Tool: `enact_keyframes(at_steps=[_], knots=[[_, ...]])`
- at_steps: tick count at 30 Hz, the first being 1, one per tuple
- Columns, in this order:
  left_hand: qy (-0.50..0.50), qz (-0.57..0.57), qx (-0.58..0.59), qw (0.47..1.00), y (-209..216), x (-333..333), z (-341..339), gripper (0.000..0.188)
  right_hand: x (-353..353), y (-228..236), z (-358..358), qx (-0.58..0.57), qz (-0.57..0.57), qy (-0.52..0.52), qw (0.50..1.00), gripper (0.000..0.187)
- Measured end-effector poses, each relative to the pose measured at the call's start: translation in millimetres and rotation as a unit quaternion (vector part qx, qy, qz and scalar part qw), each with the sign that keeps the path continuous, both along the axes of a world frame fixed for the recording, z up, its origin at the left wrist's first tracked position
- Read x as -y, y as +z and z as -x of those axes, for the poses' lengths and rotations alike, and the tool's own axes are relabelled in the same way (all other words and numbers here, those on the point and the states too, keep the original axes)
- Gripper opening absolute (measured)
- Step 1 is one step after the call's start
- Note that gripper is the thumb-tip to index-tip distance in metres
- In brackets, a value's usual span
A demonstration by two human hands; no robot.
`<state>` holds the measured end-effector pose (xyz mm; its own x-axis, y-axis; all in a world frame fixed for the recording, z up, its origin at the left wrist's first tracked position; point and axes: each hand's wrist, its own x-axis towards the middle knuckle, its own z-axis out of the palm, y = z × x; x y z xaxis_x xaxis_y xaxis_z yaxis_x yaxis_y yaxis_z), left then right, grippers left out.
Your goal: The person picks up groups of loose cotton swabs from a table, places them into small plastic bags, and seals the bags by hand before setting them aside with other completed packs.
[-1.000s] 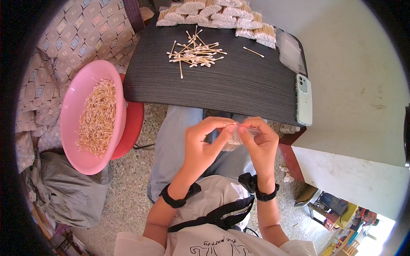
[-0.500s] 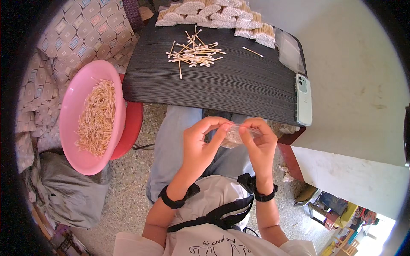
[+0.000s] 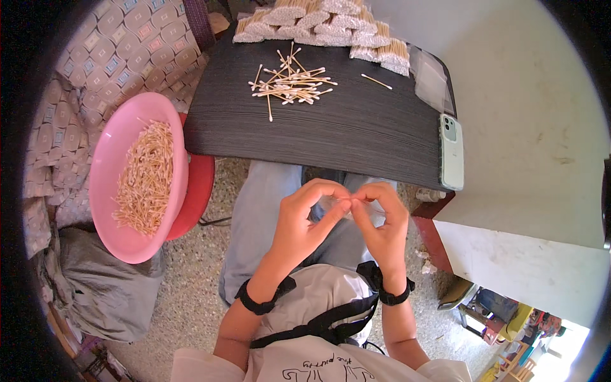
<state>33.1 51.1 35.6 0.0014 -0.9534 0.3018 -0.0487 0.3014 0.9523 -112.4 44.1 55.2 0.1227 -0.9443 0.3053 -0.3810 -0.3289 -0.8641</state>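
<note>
Over my lap, in front of the table edge, my left hand point(image 3: 312, 213) and my right hand point(image 3: 380, 213) meet with thumbs and forefingers pinched together. Between them is the top edge of a small clear plastic bag point(image 3: 328, 202), mostly hidden behind my fingers. A loose pile of cotton swabs point(image 3: 294, 84) lies on the black table point(image 3: 356, 137) beyond my hands. One single cotton swab point(image 3: 376, 81) rests apart from it, to the right.
Filled packs of swabs point(image 3: 305, 22) are stacked along the table's far edge. Flat clear bags point(image 3: 433, 83) and a pale green phone point(image 3: 452, 153) lie at the right. A pink basin point(image 3: 105, 172) of swabs stands on a red stool point(image 3: 198, 197) at left.
My hands have drawn together, and their fingertips now meet on the bag's edge. The bag's filled part, visible before below my fingers, is now mostly hidden.
</note>
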Motion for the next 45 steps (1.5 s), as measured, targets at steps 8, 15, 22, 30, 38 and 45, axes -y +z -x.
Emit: enact_keyframes(at_steps=[8,15,22,30,38,45], knots=[[0.034,-0.027,-0.025,0.999,-7,-1,-3,0.009,-5,-7,-2,0.056,-0.050,-0.016,0.997,0.010],[-0.014,-0.016,-0.026,0.999,-11,0,-2,0.009,-5,-5,1,0.013,-0.010,-0.018,1.000,0.007],[0.034,-0.070,-0.073,0.994,-11,-2,-5,0.008,-6,-11,-1,0.167,-0.121,-0.017,0.978,0.006],[-0.060,-0.086,-0.055,0.993,-3,-1,-9,0.012,-6,-12,3,0.193,-0.131,-0.013,0.972,0.008],[-0.037,-0.182,-0.124,0.975,-12,-5,-4,0.016,-8,-13,3,0.214,-0.170,-0.026,0.962,0.013],[-0.032,-0.212,-0.170,0.962,-13,-6,-1,0.015,-9,-18,1,0.212,-0.181,-0.064,0.958,0.019]])
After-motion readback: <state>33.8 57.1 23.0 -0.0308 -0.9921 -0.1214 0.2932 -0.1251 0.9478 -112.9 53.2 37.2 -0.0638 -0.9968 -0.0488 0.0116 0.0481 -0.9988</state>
